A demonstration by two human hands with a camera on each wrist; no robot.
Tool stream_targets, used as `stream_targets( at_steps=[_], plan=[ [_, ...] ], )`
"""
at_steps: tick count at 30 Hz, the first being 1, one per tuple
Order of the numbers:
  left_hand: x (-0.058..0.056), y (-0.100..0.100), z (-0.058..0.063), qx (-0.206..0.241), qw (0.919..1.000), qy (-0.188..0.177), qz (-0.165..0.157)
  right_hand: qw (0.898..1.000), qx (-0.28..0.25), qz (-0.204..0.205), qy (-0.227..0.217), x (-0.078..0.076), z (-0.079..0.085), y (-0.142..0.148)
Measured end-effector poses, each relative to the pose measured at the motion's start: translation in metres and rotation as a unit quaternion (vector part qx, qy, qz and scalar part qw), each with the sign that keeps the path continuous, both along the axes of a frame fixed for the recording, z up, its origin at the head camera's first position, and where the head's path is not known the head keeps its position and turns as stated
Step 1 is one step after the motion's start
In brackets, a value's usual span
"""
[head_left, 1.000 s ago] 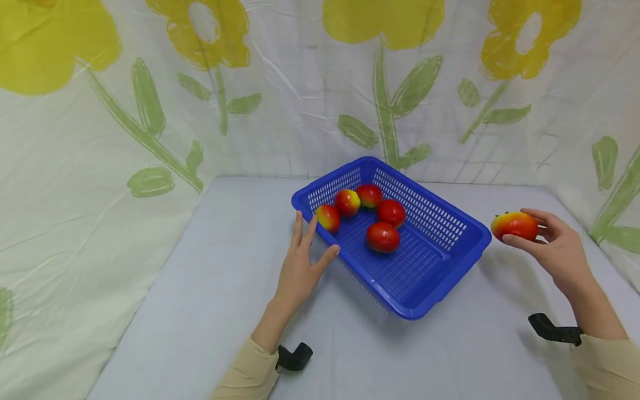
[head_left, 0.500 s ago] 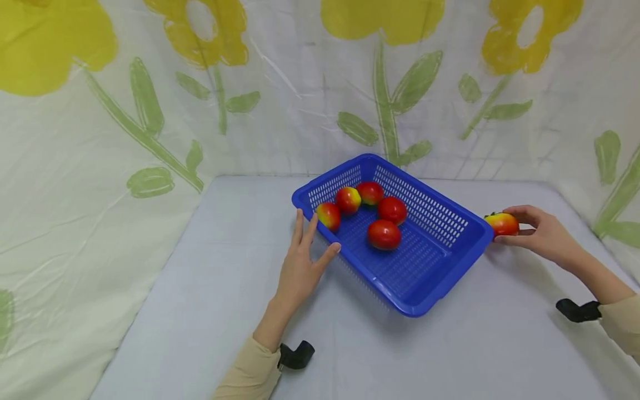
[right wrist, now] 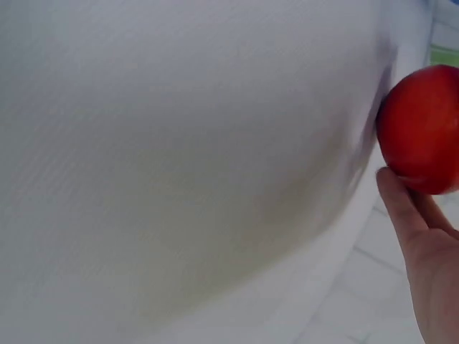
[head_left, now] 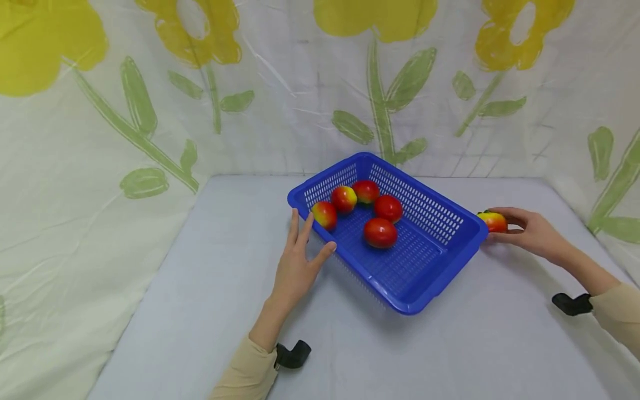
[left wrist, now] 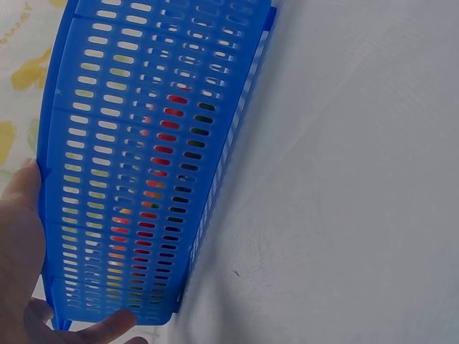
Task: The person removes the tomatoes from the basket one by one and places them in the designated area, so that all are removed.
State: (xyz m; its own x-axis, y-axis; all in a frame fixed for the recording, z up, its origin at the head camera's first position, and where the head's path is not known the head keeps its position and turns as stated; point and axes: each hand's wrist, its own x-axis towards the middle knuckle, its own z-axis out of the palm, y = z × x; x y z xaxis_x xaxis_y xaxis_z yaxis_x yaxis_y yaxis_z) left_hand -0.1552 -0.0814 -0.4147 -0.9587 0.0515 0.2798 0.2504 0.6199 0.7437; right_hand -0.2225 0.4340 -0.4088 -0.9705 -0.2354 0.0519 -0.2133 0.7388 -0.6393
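My left hand (head_left: 295, 272) touches the near-left rim of a blue plastic basket (head_left: 435, 283) with spread, mostly straight fingers. Its fingertips also show against the basket wall (left wrist: 143, 143) in the left wrist view. Just beyond the basket's right end, my right hand (head_left: 532, 233) holds a red-and-yellow fruit (head_left: 495, 222) with a green top between thumb and fingers. The basket rim hides part of that fruit; in the right wrist view the red fruit (right wrist: 423, 129) is low, near the tabletop. Several similar fruits (head_left: 380, 233) lie inside the basket, toward its left half.
A pale cloth-covered table (head_left: 215, 266) carries the basket, which sits at an angle. Behind it hangs a white curtain (head_left: 280, 128) with yellow flowers. Black wrist mounts (head_left: 293, 354) are strapped on both forearms.
My right hand has moved left and slightly down with the fruit, bringing it close against the basket's right end. My left hand has stayed at the rim.
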Motion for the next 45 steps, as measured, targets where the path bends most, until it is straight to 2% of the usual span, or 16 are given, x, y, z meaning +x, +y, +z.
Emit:
stream_targets(
  at_steps=[4,8,14,21,28,35,45],
  plan=[
    [0.001,0.001,0.000,0.003,1.0000,-0.004,-0.001,1.000,0.010,0.004,0.011,0.006,0.004,0.000],
    [0.002,0.001,0.001,0.004,1.0000,-0.005,0.002,1.000,0.007,-0.008,0.003,0.009,0.008,0.001],
    [0.002,0.002,0.000,0.008,1.0000,-0.002,-0.001,0.999,-0.035,0.000,-0.026,0.009,0.009,0.007],
    [0.001,0.002,0.000,0.008,1.0000,0.001,-0.002,0.997,-0.062,0.015,-0.041,0.010,0.013,0.013],
    [0.001,0.002,0.001,0.010,0.9999,0.003,-0.005,0.998,-0.024,0.017,-0.059,0.008,0.012,0.018],
    [0.002,0.002,0.001,0.009,0.9999,0.003,-0.002,0.996,-0.009,0.053,-0.067,0.004,0.008,0.020],
    [0.002,0.000,0.001,0.008,1.0000,0.002,-0.003,0.996,-0.039,0.019,-0.073,-0.003,0.004,0.007]
  ],
)
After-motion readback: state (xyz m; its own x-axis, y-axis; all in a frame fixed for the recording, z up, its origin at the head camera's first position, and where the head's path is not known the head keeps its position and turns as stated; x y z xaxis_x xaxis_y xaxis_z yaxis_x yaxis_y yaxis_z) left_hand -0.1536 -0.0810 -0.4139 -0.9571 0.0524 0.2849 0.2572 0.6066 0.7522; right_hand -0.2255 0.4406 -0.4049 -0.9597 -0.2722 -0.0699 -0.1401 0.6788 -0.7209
